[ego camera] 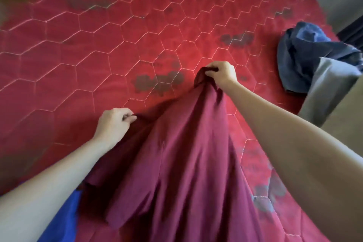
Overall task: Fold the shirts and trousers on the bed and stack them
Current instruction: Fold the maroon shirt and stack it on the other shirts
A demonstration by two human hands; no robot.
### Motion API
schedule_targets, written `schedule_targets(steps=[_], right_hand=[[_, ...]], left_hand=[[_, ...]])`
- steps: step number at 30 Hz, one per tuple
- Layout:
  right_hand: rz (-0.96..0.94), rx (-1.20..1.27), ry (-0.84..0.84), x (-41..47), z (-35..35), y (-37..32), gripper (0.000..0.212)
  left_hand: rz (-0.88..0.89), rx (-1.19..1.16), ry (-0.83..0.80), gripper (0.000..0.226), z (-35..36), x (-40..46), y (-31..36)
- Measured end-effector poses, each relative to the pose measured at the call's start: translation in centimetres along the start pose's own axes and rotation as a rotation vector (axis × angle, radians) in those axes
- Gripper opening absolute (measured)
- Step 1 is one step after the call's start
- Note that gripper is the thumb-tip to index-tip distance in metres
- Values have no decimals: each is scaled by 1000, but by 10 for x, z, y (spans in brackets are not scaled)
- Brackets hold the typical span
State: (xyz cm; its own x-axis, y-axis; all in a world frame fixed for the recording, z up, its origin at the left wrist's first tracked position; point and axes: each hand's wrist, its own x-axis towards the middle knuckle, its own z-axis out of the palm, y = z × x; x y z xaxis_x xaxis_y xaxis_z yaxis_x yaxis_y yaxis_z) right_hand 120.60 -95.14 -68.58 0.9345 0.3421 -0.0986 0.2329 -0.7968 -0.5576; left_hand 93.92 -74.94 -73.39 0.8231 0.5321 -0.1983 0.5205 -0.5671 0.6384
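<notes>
head cam: I see one wide-angle view only | worn on head, looking forward and down over the bed (82, 49) | close: forearms fill the lower corners, edges bend and blur | no second view to overlap

Both hands, left (114, 124) and right (221, 73), pinch maroon shirt (176, 163) over red quilted bed (78, 45); blue clothes (306, 59) far right

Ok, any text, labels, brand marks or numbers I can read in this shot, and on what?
None legible.
Red quilted bedcover: dark grey blotches that may be printed marks, too blurred to read.
Maroon shirt, held by the left hand and right hand: no tag or print visible.
Blue and grey clothes: no text visible.
</notes>
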Motion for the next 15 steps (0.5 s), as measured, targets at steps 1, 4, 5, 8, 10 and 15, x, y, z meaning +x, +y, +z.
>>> schedule_targets(steps=[1, 4, 5, 8, 10, 15], right_hand=[[3, -9, -5, 10, 7, 0, 20], [-1, -48, -70, 25, 34, 3, 22], [-9, -51, -68, 24, 46, 6, 23], [-38, -24, 98, 14, 74, 18, 21], [-67, -30, 162, 15, 79, 23, 20], [-112, -31, 173, 20, 80, 24, 19]], left_hand=[[-2, -8, 40, 9, -1, 10, 1], [8, -49, 82, 11, 0, 24, -3], [8, -89, 73, 11, 1, 24, -6], [25, -170, 2, 10, -1, 20, -16], [41, -218, -43, 17, -7, 19, -18], [100, -185, -192, 17, -17, 1, -15]])
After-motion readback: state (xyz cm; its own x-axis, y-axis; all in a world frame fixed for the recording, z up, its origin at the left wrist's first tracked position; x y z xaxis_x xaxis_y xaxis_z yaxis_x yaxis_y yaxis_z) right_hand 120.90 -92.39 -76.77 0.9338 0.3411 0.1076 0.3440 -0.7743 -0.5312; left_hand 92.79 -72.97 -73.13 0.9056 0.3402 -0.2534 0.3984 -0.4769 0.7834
